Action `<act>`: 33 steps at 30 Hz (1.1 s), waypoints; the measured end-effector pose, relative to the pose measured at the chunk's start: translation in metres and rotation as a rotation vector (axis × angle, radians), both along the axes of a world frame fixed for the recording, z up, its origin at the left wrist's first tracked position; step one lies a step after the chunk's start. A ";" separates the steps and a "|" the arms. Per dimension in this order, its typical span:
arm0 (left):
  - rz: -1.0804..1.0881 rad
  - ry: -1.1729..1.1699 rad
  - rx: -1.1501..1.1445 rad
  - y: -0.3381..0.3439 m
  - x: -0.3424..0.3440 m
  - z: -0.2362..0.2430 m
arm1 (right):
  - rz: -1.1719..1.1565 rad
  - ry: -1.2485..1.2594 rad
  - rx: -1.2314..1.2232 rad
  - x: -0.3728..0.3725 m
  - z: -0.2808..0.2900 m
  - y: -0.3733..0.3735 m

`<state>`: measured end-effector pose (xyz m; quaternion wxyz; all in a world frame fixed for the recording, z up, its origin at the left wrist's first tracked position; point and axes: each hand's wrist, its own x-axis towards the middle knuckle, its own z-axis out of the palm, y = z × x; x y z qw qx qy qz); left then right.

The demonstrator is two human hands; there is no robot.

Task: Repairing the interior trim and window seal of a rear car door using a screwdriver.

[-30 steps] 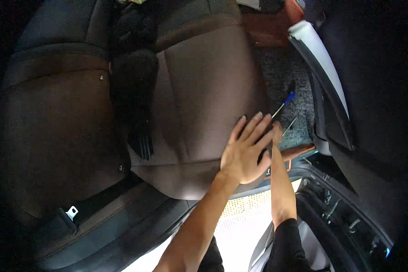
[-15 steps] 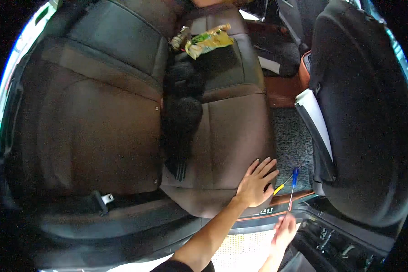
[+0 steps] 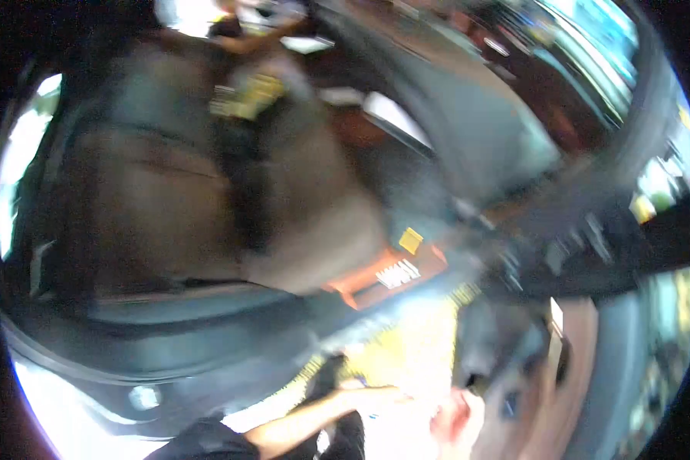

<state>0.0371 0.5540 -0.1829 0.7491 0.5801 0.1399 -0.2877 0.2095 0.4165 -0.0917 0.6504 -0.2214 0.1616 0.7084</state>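
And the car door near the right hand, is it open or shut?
Open. The car door stands swung out from the orange-edged sill, and bright yellowish ground shows between them.

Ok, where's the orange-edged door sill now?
In the head view, the orange-edged sill sits just below and right of centre, beside the brown seat cushion, higher up than the blurred right hand.

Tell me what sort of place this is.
Most likely the back of a car, seen from an open doorway, though the picture is blurred: a brown padded seat, an orange-edged sill below it, and what looks like an open door at the right.
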 end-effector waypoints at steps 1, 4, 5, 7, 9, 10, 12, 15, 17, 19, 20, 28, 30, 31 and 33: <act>0.069 -0.077 -0.145 -0.022 -0.024 0.008 | -0.183 -0.399 -0.416 -0.010 0.012 -0.015; 0.328 -0.133 -0.558 -0.041 -0.079 0.013 | -0.116 -0.801 -0.454 -0.035 0.025 -0.019; 0.459 -0.139 -0.673 -0.050 -0.090 0.018 | 0.054 -1.033 -0.392 -0.031 0.032 -0.022; 0.630 -0.098 -0.591 -0.048 -0.101 0.022 | -0.010 -1.031 -0.368 -0.034 0.042 -0.014; 0.835 -0.044 -0.466 -0.036 -0.098 0.032 | -0.048 -1.111 -0.361 -0.032 0.046 -0.001; 0.844 -0.095 -0.371 -0.025 -0.092 0.035 | -0.093 -1.239 -0.329 -0.029 0.045 0.006; 0.905 -0.191 -0.245 -0.011 -0.076 0.046 | -0.220 -1.331 -0.347 -0.020 0.044 0.014; 0.882 -0.145 -0.083 -0.002 -0.053 0.069 | -0.450 -1.262 -0.240 -0.003 0.038 0.023; 0.773 -0.184 -0.015 0.004 -0.041 0.076 | -0.560 -1.279 -0.180 0.007 0.034 0.027; 0.823 -0.275 0.022 0.001 -0.023 0.077 | -0.651 -1.266 -0.154 0.013 0.038 0.029; 0.839 -0.376 0.149 0.000 -0.013 0.076 | -0.675 -1.283 -0.146 0.017 0.039 0.030; 0.736 -0.421 0.228 0.023 0.008 0.121 | -0.697 -1.247 -0.219 0.028 0.051 0.038; 0.759 -0.443 0.226 0.026 0.011 0.127 | -0.712 -1.206 -0.235 0.029 0.056 0.039; 0.764 -0.446 0.237 0.026 0.012 0.132 | -0.717 -1.195 -0.241 0.029 0.057 0.039; 0.775 -0.453 0.258 0.026 0.013 0.140 | -0.723 -1.177 -0.244 0.029 0.060 0.039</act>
